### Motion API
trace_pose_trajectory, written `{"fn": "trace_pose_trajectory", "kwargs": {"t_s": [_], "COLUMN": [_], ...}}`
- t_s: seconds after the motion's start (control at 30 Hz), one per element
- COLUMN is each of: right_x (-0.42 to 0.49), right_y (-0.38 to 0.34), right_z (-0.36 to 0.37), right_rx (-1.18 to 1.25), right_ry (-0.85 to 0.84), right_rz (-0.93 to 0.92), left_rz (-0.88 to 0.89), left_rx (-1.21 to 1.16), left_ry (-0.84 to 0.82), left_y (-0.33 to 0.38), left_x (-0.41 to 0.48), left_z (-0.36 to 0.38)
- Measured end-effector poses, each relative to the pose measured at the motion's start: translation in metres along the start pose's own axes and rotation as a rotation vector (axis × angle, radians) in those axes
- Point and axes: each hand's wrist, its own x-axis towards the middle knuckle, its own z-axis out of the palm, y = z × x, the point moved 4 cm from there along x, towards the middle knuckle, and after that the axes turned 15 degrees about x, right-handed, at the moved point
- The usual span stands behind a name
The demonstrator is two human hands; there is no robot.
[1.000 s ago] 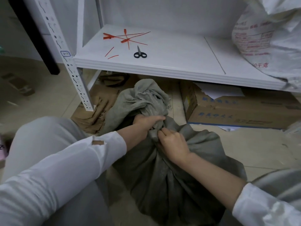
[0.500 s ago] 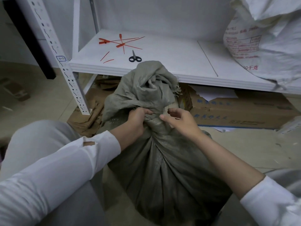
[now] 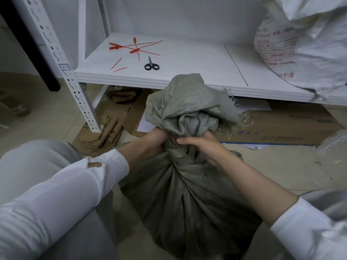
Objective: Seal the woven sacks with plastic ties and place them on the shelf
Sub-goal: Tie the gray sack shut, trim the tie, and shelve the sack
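A grey-green woven sack stands upright on the floor, between the person's knees and just in front of the white shelf. Its body is full and rounded, and the coarse weave is drawn into long pleats that run up to a tight neck. Above the neck the loose mouth flops over in a crumpled bunch, with frayed threads hanging from its right edge.

Both hands hold the neck. The left hand grips it from the left and the right hand from the right. The fingers of each are curled and clamped on the gathered cloth, and the two hands nearly meet at the front. No tie shows around the neck.

On the shelf lie several red plastic ties, crossed in a loose heap, with two short red offcuts nearby. Black-handled scissors lie just beside them. A white woven sack with red print sits at the shelf's right end. Under the shelf is a cardboard box.
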Motion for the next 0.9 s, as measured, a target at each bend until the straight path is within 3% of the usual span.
{"fn": "trace_pose_trajectory", "kwargs": {"t_s": [0.1,0.3,0.5,0.6,0.7,0.9], "right_x": [-0.002,0.006,0.014,0.018,0.018,0.010], "right_y": [-0.003,-0.009,-0.006,0.000,-0.002,-0.010], "right_z": [0.001,-0.007,-0.004,-0.007,-0.011,-0.001], "right_rx": [0.087,0.053,-0.101,-0.096,-0.216,-0.596], "right_ry": [-0.019,0.209,0.325,0.401,0.495,0.493], "right_rz": [0.014,-0.200,-0.294,-0.234,-0.214,-0.351], "left_rz": [-0.035,-0.055,-0.106,-0.037,0.035,0.229], "left_rx": [0.006,-0.150,-0.113,-0.183,-0.085,-0.036], "left_ry": [0.021,-0.079,0.122,0.250,0.317,0.151], "left_y": [-0.003,-0.011,-0.017,-0.022,-0.017,0.001], "left_x": [0.000,0.005,-0.002,0.000,-0.002,-0.023], "left_z": [0.001,0.007,0.010,0.002,-0.003,0.015]}}
